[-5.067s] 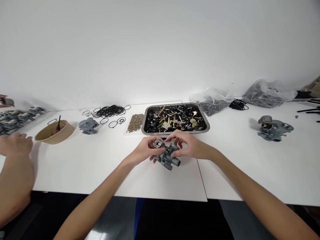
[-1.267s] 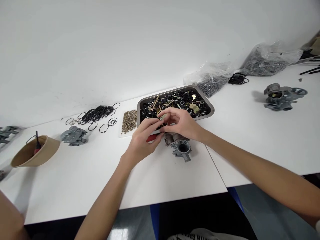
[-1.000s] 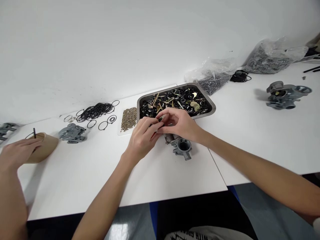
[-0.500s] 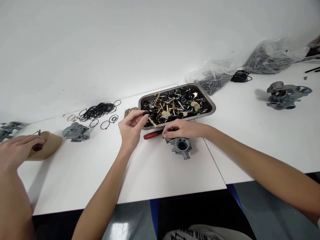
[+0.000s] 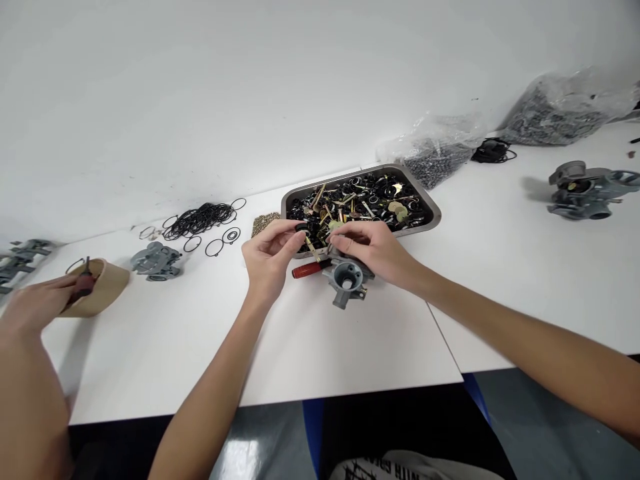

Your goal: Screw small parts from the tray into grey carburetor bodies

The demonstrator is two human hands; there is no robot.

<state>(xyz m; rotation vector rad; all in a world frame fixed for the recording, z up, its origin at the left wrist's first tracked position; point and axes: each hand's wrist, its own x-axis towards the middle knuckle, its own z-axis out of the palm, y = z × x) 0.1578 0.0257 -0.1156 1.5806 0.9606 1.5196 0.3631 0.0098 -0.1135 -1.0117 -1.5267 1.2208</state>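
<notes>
My left hand (image 5: 270, 257) pinches a small shaft (image 5: 312, 247), a thin brass-coloured strip with a black round end, in front of the tray. Its lower end points down toward a grey carburetor body (image 5: 341, 297) on the white table. Close above that body is my right hand (image 5: 367, 248), thumb and fingers pinched together near the shaft's lower end; what they hold is hidden. The carburetor's round bore faces me. Behind it lies a screwdriver with a red handle (image 5: 306, 269), partly covered by the carburetor and my hand.
A metal tray (image 5: 434, 215) holds many black and brass-coloured parts. Black O-rings (image 5: 197, 223) and another carburetor (image 5: 156, 261) lie left; a co-worker's hand (image 5: 43, 303) holds a red-handled screwdriver by a tape roll (image 5: 113, 283). Plastic bags (image 5: 435, 157) and a carburetor (image 5: 585, 190) are right.
The carburetor has turned and shifted left. My right hand has risen off it and come nearer to my left hand, which still holds the shaft. The co-worker's screwdriver has tilted upright.
</notes>
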